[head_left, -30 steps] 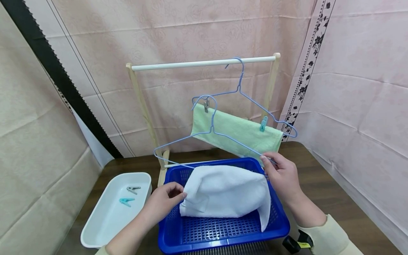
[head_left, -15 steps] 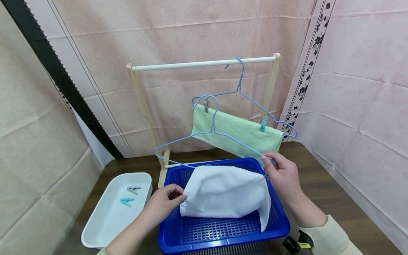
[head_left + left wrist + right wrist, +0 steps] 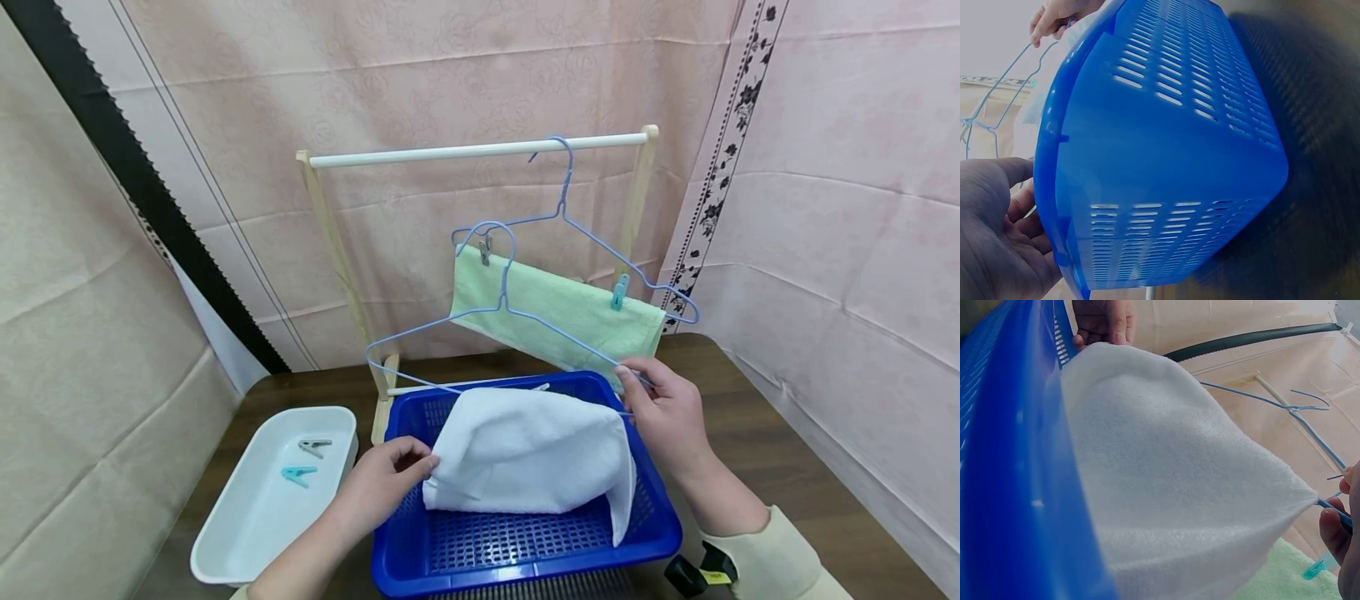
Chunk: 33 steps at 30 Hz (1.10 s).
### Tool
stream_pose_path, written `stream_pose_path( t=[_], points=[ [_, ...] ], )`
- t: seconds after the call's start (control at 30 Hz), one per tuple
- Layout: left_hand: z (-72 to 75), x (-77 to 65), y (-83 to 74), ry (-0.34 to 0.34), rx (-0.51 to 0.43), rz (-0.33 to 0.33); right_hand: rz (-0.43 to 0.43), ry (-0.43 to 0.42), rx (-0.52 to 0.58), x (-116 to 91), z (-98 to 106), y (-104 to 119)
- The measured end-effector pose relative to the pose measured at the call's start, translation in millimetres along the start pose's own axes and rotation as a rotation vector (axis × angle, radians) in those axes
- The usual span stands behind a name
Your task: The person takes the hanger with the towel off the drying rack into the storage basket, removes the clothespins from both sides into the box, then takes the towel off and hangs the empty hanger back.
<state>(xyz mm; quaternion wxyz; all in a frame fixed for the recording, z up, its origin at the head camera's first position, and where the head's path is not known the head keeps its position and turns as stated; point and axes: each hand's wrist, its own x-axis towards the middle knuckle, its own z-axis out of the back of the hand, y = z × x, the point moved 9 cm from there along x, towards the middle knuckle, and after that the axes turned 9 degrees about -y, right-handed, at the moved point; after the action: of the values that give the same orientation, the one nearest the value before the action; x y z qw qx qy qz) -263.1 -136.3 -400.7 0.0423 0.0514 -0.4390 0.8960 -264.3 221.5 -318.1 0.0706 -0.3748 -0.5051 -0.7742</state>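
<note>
A white towel [image 3: 532,454] is draped over the lower bar of a blue wire hanger [image 3: 504,287], above the blue basket [image 3: 517,575]. My left hand [image 3: 386,479] pinches the towel's left edge between thumb and fingers. At the hanger's right end, my right hand [image 3: 663,408] grips the wire. From the right wrist view, the towel [image 3: 1179,450] looks drawn to a point beside the right fingers. Behind, a green towel [image 3: 555,308] hangs from a second blue hanger [image 3: 567,179], fastened by a grey clothespin [image 3: 486,250] and a teal clothespin [image 3: 620,292].
The drying rack [image 3: 450,152] has a white rod on wooden posts and stands behind the basket. To the left, a white tray [image 3: 225,542] holds a grey clothespin [image 3: 313,447] and a teal clothespin [image 3: 297,475]. Everything stands on a brown table [image 3: 772,450] with curtains around it.
The held hanger has shifted very slightly to the right. Both hands and the white towel stay almost where they were.
</note>
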Motion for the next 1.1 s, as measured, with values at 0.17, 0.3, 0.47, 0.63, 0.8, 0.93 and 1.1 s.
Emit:
stream_pose_path(
  t=[0.17,0.3,0.47,0.63,0.8,0.93,1.1],
  points=[
    [-0.3,-1.3,-0.1,0.01,0.005,0.001,-0.011,0.004,0.005,-0.2,0.3,-0.4],
    [-0.9,-2.2,0.3,0.019,0.01,0.001,-0.019,0.008,0.002,-0.4,0.4,-1.4],
    [-0.5,-3.3,-0.6,0.019,0.022,-0.004,-0.023,0.006,-0.004,0.0,0.8,-2.4],
    [-0.2,-4.0,-0.8,0.013,0.057,-0.004,-0.022,0.004,0.001,-0.3,1.6,-1.7],
    [0.2,-3.8,1.2,0.004,0.1,-0.014,-0.009,0.0,0.003,0.1,2.5,0.6],
    [0.9,-3.6,3.5,0.002,0.133,-0.012,-0.001,-0.004,0.004,0.2,3.1,0.9],
    [2.4,-4.2,1.9,-0.012,0.176,-0.044,0.002,-0.013,0.004,0.8,4.2,-0.3]
  ],
)
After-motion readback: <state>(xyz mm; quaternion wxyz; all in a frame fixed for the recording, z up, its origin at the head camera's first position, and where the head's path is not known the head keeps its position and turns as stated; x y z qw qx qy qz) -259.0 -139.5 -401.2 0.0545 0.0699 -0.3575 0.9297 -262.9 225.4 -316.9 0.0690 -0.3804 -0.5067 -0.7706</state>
